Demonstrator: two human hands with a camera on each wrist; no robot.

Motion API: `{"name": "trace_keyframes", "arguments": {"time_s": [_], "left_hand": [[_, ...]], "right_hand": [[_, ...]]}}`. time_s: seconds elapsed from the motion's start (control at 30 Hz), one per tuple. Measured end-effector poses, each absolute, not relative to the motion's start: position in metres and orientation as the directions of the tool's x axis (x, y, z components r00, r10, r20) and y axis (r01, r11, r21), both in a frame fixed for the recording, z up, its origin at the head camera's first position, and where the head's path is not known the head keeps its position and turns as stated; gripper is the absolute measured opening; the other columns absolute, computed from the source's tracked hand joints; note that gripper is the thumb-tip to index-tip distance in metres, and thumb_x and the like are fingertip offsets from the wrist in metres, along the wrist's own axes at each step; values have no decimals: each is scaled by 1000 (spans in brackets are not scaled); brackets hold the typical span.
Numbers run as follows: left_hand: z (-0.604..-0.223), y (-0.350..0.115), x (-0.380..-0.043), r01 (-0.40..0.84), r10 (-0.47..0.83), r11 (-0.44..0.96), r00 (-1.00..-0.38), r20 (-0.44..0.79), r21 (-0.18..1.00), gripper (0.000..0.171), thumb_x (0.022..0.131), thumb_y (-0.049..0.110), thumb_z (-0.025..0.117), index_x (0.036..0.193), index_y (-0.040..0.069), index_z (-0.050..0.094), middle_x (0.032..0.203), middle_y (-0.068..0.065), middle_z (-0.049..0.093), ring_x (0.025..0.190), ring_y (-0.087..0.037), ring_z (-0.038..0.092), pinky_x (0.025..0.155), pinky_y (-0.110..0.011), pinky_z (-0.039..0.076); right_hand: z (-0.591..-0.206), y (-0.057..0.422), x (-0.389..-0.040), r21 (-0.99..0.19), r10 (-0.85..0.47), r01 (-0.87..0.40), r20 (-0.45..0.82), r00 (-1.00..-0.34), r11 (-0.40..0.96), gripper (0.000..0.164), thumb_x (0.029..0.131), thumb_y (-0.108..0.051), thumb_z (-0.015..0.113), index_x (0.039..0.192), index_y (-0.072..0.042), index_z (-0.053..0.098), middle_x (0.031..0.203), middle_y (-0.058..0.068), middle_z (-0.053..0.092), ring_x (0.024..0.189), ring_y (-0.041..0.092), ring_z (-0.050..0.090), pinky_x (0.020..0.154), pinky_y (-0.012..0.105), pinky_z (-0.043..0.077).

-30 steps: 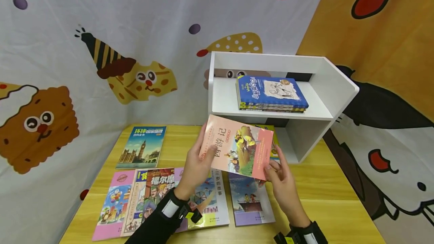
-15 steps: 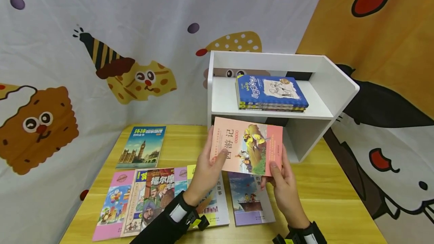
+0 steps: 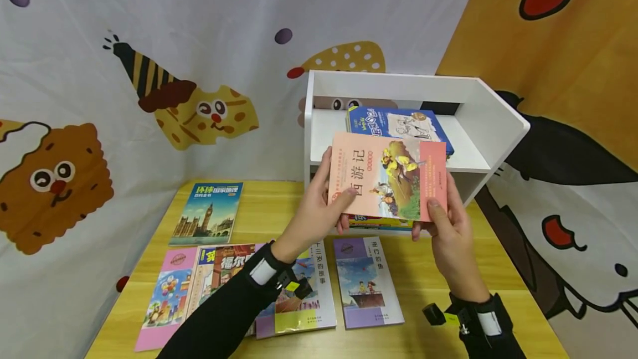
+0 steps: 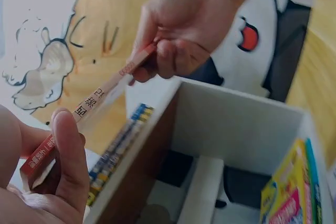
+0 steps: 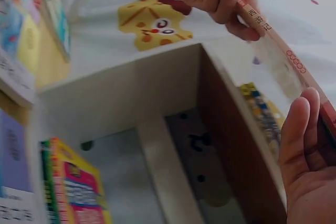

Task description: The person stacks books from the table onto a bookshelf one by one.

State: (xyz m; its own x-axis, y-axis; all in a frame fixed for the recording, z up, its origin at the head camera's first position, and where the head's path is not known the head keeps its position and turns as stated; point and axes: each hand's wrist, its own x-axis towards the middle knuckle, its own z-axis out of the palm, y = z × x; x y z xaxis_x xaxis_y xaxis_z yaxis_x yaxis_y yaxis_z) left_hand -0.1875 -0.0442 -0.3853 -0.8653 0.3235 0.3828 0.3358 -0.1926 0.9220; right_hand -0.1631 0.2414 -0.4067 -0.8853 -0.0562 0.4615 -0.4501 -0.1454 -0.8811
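Observation:
A pink picture-covered book [image 3: 389, 176] with Chinese lettering is held up in front of the white two-level bookshelf [image 3: 498, 126]. My left hand [image 3: 314, 215] grips its left end, thumb on the cover. At the other end my right hand [image 3: 451, 237] holds it the same way. In the head view the book overlaps a blue-covered stack of books [image 3: 408, 121] on the upper shelf. Both wrist views show the thin spine of the book [image 4: 94, 98] stretched between the hands, level with or above the upper board. Below, yellow books [image 3: 381, 223] lie on the lower shelf, partly hidden.
On the wooden table, a row of overlapping books [image 3: 166, 298] lies at the front left. A purple-and-white book [image 3: 369, 287] lies apart, right of that row. Behind the row sits a teal book with a clock tower [image 3: 206, 215]. A printed curtain [image 3: 224, 15] hangs behind.
Both hands have carried the pink book up and to the right, from in front of the lower shelf to over the upper one. The right hand's grip has shifted along its right edge.

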Motion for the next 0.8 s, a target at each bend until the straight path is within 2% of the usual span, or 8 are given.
{"name": "trace_keyframes", "arguments": {"time_s": [0.13, 0.27, 0.43, 0.5, 0.67, 0.73, 0.8], "left_hand": [[-365, -39, -200, 258, 332, -203, -889, 314, 945, 94, 113, 20, 65, 179, 36, -1, 108, -26, 79, 55, -23, 68, 52, -37, 61], [-352, -35, -209, 157, 363, -203, -905, 223, 967, 96, 113, 25, 67, 179, 32, -2, 103, -23, 77, 66, -22, 72, 62, -31, 63], [-349, -34, -219, 108, 418, -231, -887, 199, 967, 90, 114, 19, 65, 180, 32, 4, 119, -21, 78, 78, -22, 74, 70, -30, 65], [-351, -35, -222, 106, 444, -243, -872, 208, 964, 91, 113, 15, 66, 180, 33, 7, 128, -22, 77, 84, -25, 75, 73, -30, 65], [-353, -39, -225, 119, 504, -238, -833, 228, 964, 101, 108, 8, 71, 179, 36, 5, 148, -15, 70, 105, -26, 76, 81, -34, 67], [-353, -40, -226, 146, 511, -215, -826, 239, 966, 101, 108, 10, 72, 180, 35, 5, 153, -13, 68, 114, -22, 76, 86, -36, 67], [-352, -41, -225, 195, 504, -170, -825, 255, 966, 98, 109, 14, 72, 180, 32, 7, 154, -11, 68, 116, -21, 76, 86, -36, 66]], "right_hand": [[-384, 245, -174, -886, -6, -441, 446, -895, -141, 63, 120, -19, 48, 178, -24, 25, 161, 14, 57, 64, 16, 67, 62, 23, 63], [-367, 249, -182, -912, 58, -375, 371, -927, -163, 61, 118, -28, 53, 176, -23, 33, 152, 11, 66, 63, 17, 65, 61, 24, 62], [-359, 257, -188, -944, 89, -237, 222, -971, -232, 66, 117, -33, 57, 176, -22, 31, 132, 3, 79, 64, 15, 65, 61, 23, 61], [-359, 261, -189, -950, 80, -195, 181, -980, -245, 68, 116, -35, 58, 177, -22, 29, 129, 1, 80, 66, 15, 65, 63, 23, 61], [-361, 269, -184, -927, 4, -239, 249, -969, -290, 73, 117, -29, 56, 179, -17, 19, 140, 2, 76, 71, 15, 68, 64, 23, 61], [-362, 272, -182, -912, -28, -273, 296, -955, -305, 73, 118, -22, 53, 179, -15, 13, 144, 3, 73, 73, 15, 68, 64, 23, 60], [-363, 273, -180, -913, -40, -282, 306, -951, -295, 73, 118, -16, 53, 179, -15, 12, 139, 3, 75, 74, 15, 69, 64, 23, 60]]}}
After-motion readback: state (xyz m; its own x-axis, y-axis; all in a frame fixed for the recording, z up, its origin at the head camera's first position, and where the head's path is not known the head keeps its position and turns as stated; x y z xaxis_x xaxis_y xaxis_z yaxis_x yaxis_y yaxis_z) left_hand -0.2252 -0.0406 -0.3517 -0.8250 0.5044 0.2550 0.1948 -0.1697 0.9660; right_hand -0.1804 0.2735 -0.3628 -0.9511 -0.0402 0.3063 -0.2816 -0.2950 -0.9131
